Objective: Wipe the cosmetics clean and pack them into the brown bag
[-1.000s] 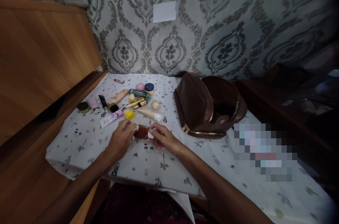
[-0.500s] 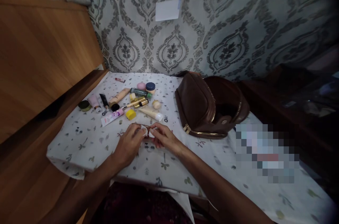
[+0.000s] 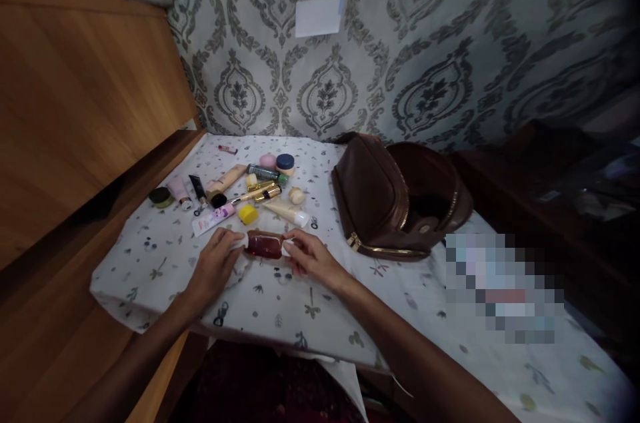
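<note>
A clear bottle of reddish-brown liquid [image 3: 265, 245] is held sideways between my two hands, just above or on the patterned cloth. My right hand [image 3: 311, 255] is closed on its right end, where a bit of white shows at the fingertips. My left hand [image 3: 216, 264] pinches the left end, with something white between thumb and fingers; whether it is a cap or a wipe I cannot tell. Just beyond the bottle lie a yellow jar [image 3: 247, 213], a cream tube [image 3: 286, 213] and a white-and-pink tube [image 3: 213, 219].
Several more cosmetics lie behind, among them a green bottle [image 3: 264, 174], a blue-lidded jar [image 3: 285, 164] and a dark-lidded jar [image 3: 161, 197]. An unzipped brown bag [image 3: 370, 196] stands on the right. A wooden cabinet [image 3: 90, 90] rises at the left.
My left hand has moved left, from covering the middle of the bottle to its left end, leaving the bottle's body in sight. My right hand has stayed about where it was.
</note>
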Tool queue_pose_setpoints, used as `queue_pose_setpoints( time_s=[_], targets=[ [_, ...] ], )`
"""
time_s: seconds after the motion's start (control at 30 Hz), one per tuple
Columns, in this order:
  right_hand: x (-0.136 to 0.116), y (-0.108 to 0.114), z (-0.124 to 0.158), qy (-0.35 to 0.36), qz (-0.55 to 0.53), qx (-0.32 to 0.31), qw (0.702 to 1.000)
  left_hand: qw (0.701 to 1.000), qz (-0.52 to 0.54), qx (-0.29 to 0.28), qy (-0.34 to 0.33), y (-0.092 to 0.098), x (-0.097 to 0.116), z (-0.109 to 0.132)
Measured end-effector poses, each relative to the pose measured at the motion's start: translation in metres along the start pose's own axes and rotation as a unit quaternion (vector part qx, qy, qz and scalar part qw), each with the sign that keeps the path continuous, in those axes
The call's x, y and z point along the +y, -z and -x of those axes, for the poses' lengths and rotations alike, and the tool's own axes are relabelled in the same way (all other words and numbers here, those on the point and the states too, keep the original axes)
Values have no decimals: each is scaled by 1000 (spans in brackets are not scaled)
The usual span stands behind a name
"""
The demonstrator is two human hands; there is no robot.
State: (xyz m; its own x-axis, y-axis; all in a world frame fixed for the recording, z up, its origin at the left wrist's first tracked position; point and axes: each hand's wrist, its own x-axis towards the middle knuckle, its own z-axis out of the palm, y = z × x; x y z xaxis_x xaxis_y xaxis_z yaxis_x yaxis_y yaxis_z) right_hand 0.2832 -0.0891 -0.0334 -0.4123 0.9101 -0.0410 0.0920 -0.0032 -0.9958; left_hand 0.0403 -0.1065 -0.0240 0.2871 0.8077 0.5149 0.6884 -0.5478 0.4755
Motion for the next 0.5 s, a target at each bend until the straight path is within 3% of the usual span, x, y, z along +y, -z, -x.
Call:
queue_pose_setpoints(
  time_s=[0.2, 0.5],
  targets=[
    [-8, -4, 7, 82, 104, 22, 991, 1000, 4, 5, 27, 3, -1, -8],
    [-9, -7, 8, 81, 90, 33, 992, 988, -110, 23, -109, -15, 38, -10]
  ],
)
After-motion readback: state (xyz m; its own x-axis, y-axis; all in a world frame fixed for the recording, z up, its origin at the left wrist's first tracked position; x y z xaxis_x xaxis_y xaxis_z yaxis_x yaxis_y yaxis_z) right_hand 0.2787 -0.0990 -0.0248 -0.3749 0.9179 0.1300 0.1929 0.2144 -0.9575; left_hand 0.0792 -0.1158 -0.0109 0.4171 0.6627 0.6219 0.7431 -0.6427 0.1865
